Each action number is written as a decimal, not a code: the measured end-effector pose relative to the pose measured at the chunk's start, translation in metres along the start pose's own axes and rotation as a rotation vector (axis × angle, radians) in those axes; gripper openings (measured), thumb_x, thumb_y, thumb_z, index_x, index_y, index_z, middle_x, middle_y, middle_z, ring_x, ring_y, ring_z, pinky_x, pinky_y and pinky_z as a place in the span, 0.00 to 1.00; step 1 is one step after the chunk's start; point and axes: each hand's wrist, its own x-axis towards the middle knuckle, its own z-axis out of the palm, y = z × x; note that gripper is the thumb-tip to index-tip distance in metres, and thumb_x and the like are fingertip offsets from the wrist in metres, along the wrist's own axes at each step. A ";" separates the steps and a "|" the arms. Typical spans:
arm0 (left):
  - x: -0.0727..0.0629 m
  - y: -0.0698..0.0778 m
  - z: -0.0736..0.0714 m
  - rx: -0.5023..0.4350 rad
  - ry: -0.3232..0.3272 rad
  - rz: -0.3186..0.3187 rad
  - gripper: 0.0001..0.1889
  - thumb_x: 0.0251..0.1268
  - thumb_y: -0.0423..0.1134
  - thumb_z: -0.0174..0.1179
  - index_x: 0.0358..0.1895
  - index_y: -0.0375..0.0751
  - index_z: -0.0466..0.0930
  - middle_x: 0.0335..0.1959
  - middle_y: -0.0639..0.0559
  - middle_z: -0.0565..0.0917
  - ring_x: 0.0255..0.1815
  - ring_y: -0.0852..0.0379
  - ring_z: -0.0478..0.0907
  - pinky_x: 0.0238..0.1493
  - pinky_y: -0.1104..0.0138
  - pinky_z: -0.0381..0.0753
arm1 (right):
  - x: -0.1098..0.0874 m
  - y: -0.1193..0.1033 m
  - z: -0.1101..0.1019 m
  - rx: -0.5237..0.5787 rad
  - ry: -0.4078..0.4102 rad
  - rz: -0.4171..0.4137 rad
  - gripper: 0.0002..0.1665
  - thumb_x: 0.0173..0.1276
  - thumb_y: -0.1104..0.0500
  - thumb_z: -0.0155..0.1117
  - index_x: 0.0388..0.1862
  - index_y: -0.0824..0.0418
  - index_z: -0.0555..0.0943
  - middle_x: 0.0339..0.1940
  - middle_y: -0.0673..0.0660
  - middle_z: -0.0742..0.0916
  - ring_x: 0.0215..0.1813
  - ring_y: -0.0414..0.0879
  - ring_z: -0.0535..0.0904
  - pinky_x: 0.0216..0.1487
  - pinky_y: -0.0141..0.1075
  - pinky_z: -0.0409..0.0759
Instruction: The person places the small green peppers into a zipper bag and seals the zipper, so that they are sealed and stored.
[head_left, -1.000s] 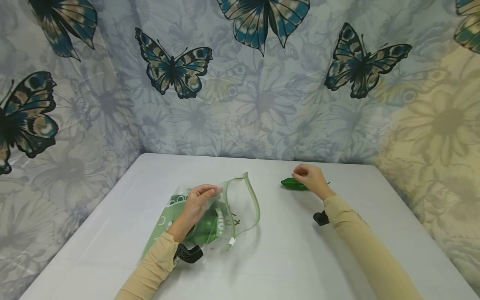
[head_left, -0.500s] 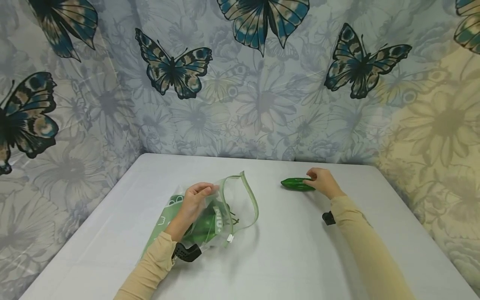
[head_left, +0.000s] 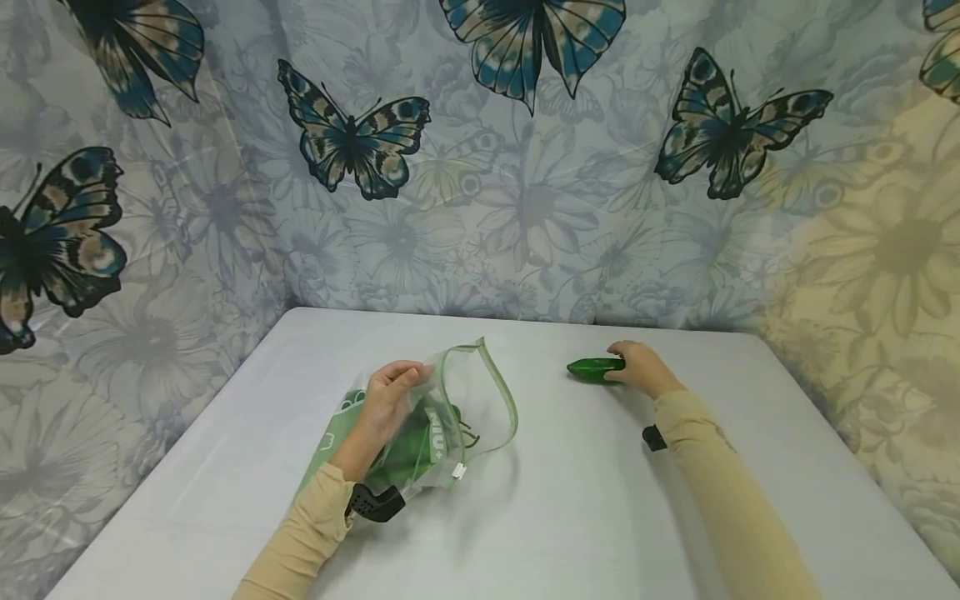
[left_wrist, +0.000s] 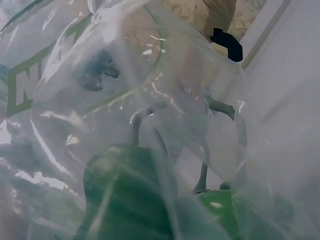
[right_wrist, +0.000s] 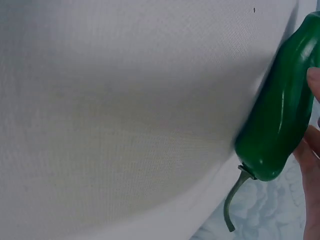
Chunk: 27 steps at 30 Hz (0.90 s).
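Note:
My left hand [head_left: 386, 404] pinches the upper side of a clear zip bag [head_left: 491, 367] with green print, and its green-edged mouth gapes to the right. Inside the bag lie green peppers [left_wrist: 127, 195] with curved stems, seen blurred through the plastic in the left wrist view. On the right of the table, my right hand [head_left: 643, 369] grips a long green pepper [head_left: 592, 369] around its stem half. In the right wrist view that pepper [right_wrist: 277, 110] is glossy, its stem pointing down, with the thumb and fingers [right_wrist: 312, 145] on its side.
A white table [head_left: 525, 517] carries everything. Butterfly-print cloth [head_left: 525, 225] hangs behind it and along its sides. A white slider [head_left: 459, 471] sits on the bag's zip edge. Black wrist cameras [head_left: 377, 503] are strapped to both wrists.
My right hand has shifted right along the pepper and lowered its fingers around it. My left hand still holds the bag, whose mouth has moved slightly left.

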 end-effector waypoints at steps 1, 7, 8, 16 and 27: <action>0.000 0.000 0.000 -0.012 0.009 0.005 0.05 0.58 0.32 0.58 0.35 0.43 0.84 0.34 0.52 0.84 0.40 0.60 0.78 0.54 0.69 0.62 | 0.000 -0.001 0.000 -0.004 -0.007 0.001 0.27 0.50 0.64 0.70 0.46 0.78 0.74 0.43 0.72 0.79 0.46 0.63 0.74 0.47 0.50 0.71; -0.001 0.002 0.002 -0.020 0.026 -0.025 0.07 0.60 0.31 0.56 0.34 0.44 0.84 0.34 0.53 0.84 0.40 0.61 0.77 0.57 0.66 0.55 | 0.001 -0.004 0.001 -0.037 -0.033 0.012 0.24 0.49 0.68 0.70 0.44 0.78 0.75 0.43 0.72 0.79 0.48 0.64 0.73 0.49 0.51 0.70; -0.001 0.002 0.003 -0.019 0.026 -0.031 0.07 0.60 0.31 0.56 0.34 0.44 0.84 0.34 0.53 0.84 0.40 0.61 0.77 0.58 0.65 0.53 | 0.001 -0.004 0.001 -0.042 -0.039 0.016 0.24 0.49 0.68 0.69 0.44 0.78 0.75 0.43 0.72 0.79 0.48 0.65 0.73 0.49 0.51 0.70; -0.002 0.002 0.001 -0.027 0.019 -0.038 0.10 0.62 0.28 0.53 0.35 0.44 0.83 0.34 0.53 0.84 0.41 0.60 0.77 0.59 0.65 0.48 | 0.006 -0.003 0.001 -0.056 -0.097 0.032 0.23 0.50 0.68 0.69 0.43 0.80 0.75 0.42 0.73 0.79 0.47 0.65 0.72 0.48 0.50 0.70; 0.000 0.000 0.001 -0.016 0.028 -0.055 0.06 0.60 0.32 0.57 0.34 0.45 0.83 0.34 0.54 0.84 0.41 0.61 0.77 0.59 0.64 0.49 | 0.010 -0.001 -0.001 -0.072 -0.132 0.015 0.17 0.46 0.71 0.69 0.36 0.77 0.77 0.30 0.63 0.76 0.35 0.57 0.73 0.38 0.47 0.73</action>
